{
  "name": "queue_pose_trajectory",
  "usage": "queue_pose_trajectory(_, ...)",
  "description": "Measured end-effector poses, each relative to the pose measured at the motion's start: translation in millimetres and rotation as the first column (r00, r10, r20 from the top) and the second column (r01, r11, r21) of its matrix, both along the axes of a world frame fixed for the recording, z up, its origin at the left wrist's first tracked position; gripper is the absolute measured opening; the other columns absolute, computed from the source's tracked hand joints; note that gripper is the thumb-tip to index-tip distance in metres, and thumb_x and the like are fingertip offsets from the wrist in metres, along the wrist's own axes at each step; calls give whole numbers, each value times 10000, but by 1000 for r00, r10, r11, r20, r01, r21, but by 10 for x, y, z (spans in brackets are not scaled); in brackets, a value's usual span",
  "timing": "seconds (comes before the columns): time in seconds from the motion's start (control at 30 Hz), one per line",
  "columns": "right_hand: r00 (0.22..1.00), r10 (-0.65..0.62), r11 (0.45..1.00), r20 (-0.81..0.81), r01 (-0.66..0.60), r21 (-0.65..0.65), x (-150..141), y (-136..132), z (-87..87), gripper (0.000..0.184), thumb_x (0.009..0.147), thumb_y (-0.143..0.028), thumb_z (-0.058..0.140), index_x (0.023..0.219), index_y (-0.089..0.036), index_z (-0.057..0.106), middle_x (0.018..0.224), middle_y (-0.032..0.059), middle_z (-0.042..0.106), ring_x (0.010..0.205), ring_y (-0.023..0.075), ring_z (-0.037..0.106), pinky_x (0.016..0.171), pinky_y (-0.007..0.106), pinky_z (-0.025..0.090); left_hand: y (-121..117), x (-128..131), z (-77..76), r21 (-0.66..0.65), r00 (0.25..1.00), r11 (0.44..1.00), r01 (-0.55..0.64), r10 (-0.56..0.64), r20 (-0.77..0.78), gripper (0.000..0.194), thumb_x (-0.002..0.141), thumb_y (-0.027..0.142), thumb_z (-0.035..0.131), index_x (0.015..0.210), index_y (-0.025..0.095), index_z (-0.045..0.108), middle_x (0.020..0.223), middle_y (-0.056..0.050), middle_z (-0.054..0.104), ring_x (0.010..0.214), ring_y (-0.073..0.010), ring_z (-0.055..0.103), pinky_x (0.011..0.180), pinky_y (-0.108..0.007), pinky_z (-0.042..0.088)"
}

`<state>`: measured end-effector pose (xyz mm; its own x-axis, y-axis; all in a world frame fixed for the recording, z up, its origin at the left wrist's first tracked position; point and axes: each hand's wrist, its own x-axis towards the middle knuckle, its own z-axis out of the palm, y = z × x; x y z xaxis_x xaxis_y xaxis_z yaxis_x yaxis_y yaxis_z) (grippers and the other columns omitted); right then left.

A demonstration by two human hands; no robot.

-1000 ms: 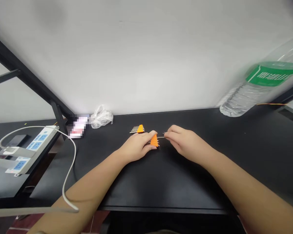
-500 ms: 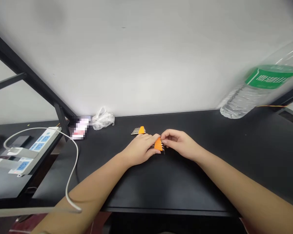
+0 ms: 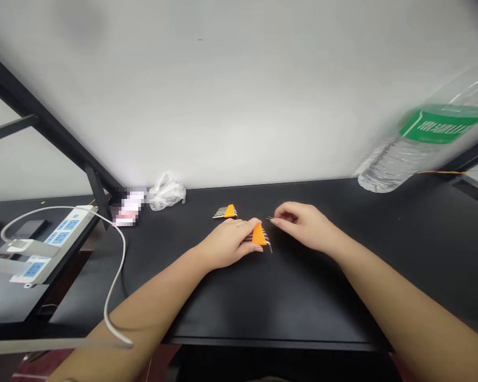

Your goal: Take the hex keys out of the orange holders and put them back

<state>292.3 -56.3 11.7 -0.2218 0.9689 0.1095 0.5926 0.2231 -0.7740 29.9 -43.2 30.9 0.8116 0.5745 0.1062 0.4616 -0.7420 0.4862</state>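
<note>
My left hand (image 3: 228,244) rests on the black table (image 3: 263,297), its fingers closed on an orange holder (image 3: 258,234) with several thin metal hex keys in it. My right hand (image 3: 302,225) is just right of the holder, thumb and forefinger pinched on a small dark metal key (image 3: 270,218). A second orange holder with keys (image 3: 225,212) lies on the table behind my left hand, untouched.
A crumpled clear plastic bag (image 3: 166,192) lies at the wall. A clear water bottle with a green label (image 3: 422,143) stands at the right. A white power strip (image 3: 43,244) and its cable (image 3: 115,286) sit on the left bench beside a black frame.
My right hand closed in on the orange holder half a second ago and has now drawn back to the right with a small key pinched. My left hand stayed on the holder.
</note>
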Motion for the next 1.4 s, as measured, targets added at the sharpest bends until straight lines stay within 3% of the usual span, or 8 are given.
queue_pose_trajectory(0.07,969,-61,987,239,23,159,131,63,-70,184,896,-400,647,954,-233,700,937,51,665,763,195,605,713,352,491,24,-14,-10,-13,1000,1000,-15,15,3,416,976,481,598,1291,230,493,911,-34,645,873,-227,607,837,-347,435)
queue_pose_trajectory(0.13,931,-65,982,360,-5,188,220,111,-145,162,894,-350,632,984,-243,714,1000,64,666,789,201,623,723,355,503,39,-22,-13,-23,1000,1000,-19,19,2,416,970,496,603,1281,238,504,903,-29,647,866,-225,607,815,-334,431)
queue_pose_trajectory(0.3,897,17,987,442,-86,138,219,127,-194,132,902,-268,589,913,-250,719,990,51,657,802,192,626,724,336,500,37,-15,-11,-7,1000,1000,-19,19,-22,435,961,530,605,1267,232,523,830,-14,624,825,-220,605,777,-318,418)
queue_pose_trajectory(0.53,794,45,989,607,-123,87,61,-12,-35,136,805,-136,582,701,-218,614,826,68,618,712,202,583,615,323,415,69,-34,-90,18,998,998,-59,60,-31,442,971,478,612,1322,231,504,937,-39,659,900,-227,609,839,-340,441)
queue_pose_trajectory(0.6,798,62,990,599,-127,67,19,-63,7,134,783,-127,589,686,-219,583,807,61,616,662,185,561,583,314,387,86,-40,-119,31,997,997,-69,70,-38,465,972,464,617,1353,230,489,968,-52,665,921,-233,611,850,-351,449)
queue_pose_trajectory(0.73,883,152,980,443,-192,47,-54,-118,74,117,797,-133,574,745,-230,534,772,8,613,632,155,540,573,287,380,102,-43,-144,43,997,997,-64,66,-36,453,976,447,615,1354,232,488,997,-60,665,956,-239,613,875,-363,459)
queue_pose_trajectory(0.9,928,192,967,320,-235,101,-93,-123,114,112,833,-122,540,835,-233,558,812,-6,621,682,148,545,618,276,404,99,-42,-131,30,998,998,-52,52,-24,445,981,442,608,1356,237,483,1005,-52,667,959,-235,615,898,-368,457)
queue_pose_trajectory(1.4,932,180,948,315,-250,198,-73,-138,152,116,898,-138,532,829,-222,573,823,20,608,695,154,538,629,290,424,97,-33,-147,17,998,998,-55,55,-8,456,974,444,623,1357,235,494,1017,-60,680,956,-237,626,893,-372,459)
